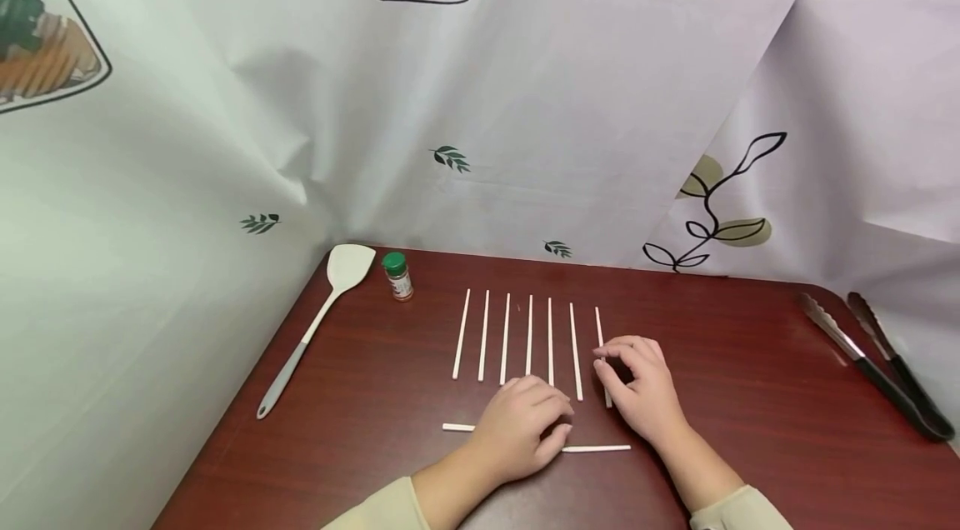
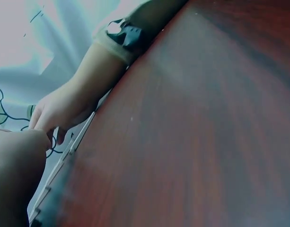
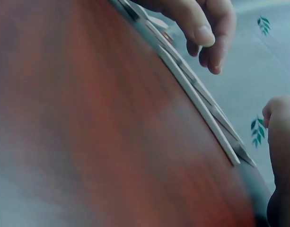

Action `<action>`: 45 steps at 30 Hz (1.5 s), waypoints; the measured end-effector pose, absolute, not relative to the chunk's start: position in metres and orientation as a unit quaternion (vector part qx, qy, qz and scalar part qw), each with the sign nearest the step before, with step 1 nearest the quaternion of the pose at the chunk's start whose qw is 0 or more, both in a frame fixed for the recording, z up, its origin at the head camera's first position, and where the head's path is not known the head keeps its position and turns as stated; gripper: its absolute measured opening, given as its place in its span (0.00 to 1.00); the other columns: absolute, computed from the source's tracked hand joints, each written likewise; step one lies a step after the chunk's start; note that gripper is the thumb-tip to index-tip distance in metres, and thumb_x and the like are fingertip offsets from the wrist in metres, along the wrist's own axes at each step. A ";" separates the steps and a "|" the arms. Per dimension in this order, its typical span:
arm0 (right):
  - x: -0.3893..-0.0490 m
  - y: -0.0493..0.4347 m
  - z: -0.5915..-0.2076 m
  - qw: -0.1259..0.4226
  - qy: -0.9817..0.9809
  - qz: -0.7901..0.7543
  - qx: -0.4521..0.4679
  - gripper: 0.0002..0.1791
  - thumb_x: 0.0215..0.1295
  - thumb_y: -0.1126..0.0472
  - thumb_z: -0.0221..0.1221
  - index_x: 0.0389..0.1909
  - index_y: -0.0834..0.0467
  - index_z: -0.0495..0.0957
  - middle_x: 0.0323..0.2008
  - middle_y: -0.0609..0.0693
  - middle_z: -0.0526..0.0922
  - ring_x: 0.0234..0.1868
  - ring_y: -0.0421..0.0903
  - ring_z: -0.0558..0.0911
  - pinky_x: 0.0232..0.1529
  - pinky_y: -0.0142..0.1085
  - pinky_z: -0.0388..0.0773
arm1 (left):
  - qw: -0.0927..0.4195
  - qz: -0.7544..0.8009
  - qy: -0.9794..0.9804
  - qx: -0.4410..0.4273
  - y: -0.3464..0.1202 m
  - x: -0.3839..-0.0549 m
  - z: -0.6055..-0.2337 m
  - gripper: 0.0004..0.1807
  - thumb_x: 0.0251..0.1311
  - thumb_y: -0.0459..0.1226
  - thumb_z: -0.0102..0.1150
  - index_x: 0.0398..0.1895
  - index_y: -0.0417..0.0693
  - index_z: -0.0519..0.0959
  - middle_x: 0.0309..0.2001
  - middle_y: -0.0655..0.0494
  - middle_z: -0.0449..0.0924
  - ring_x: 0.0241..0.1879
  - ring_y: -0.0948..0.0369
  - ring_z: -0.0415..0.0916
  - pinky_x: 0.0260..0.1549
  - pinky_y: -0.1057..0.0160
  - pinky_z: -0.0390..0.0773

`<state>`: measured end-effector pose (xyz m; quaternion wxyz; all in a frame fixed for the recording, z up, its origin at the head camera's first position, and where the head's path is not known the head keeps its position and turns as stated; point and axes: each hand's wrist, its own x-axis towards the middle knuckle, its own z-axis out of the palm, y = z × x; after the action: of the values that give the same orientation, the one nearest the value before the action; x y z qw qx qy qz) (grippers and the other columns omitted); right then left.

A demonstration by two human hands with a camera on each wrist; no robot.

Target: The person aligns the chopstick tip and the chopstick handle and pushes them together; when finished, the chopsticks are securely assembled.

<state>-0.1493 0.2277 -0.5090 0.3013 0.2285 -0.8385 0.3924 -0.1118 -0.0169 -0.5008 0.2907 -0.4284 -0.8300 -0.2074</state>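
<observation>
Several white chopstick-like sticks (image 1: 504, 338) stand in a spaced row, each pointing away from me. At the row's right end, my right hand (image 1: 643, 388) has its thumb and bent fingers right over the last stick (image 1: 598, 325). My left hand (image 1: 522, 428) is in front of the row with its fingers loosely bent. Below it two white sticks lie crosswise: the end of one (image 1: 457, 427) shows on its left, part of another (image 1: 598, 448) on its right. In the right wrist view, the left hand's fingertips (image 3: 215, 66) hang above the sticks.
A white spatula (image 1: 351, 267) with a grey handle lies along the left table edge. Beside it stands a small spice jar (image 1: 400, 282) with a green lid. Metal tongs (image 1: 885, 363) with dark handles lie far right. A printed curtain (image 1: 525, 97) closes off the back.
</observation>
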 end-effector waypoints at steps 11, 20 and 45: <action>-0.113 0.212 -0.511 0.296 -0.808 0.407 0.306 0.13 0.56 0.71 0.72 0.38 0.50 0.88 0.36 0.37 0.86 0.36 0.38 0.77 0.39 0.27 0.71 | 0.279 -0.227 -0.837 -0.412 -0.060 -0.103 -0.504 0.03 0.61 0.40 0.68 0.37 0.59 0.85 0.43 0.68 0.85 0.45 0.64 0.80 0.49 0.62 0.79; -0.089 0.205 -0.515 0.253 -0.796 0.393 0.384 0.18 0.51 0.68 0.77 0.42 0.48 0.89 0.39 0.37 0.83 0.42 0.38 0.79 0.45 0.28 0.74 | 0.273 -0.249 -0.836 -0.407 -0.083 -0.097 -0.508 0.05 0.60 0.38 0.69 0.38 0.58 0.86 0.42 0.69 0.85 0.43 0.66 0.80 0.48 0.61 0.79; -0.087 0.207 -0.517 0.204 -0.820 0.354 0.401 0.05 0.71 0.56 0.71 0.39 0.43 0.85 0.39 0.30 0.81 0.42 0.33 0.74 0.45 0.23 0.70 | 0.200 -0.301 -0.833 -0.419 -0.088 -0.097 -0.512 0.08 0.55 0.34 0.76 0.37 0.53 0.87 0.43 0.64 0.86 0.43 0.65 0.80 0.49 0.64 0.78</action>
<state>-0.0871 0.2066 -0.5168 0.2045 0.4009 -0.8199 0.3540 -0.0968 -0.0880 -0.5123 0.1995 -0.4186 -0.8333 -0.3010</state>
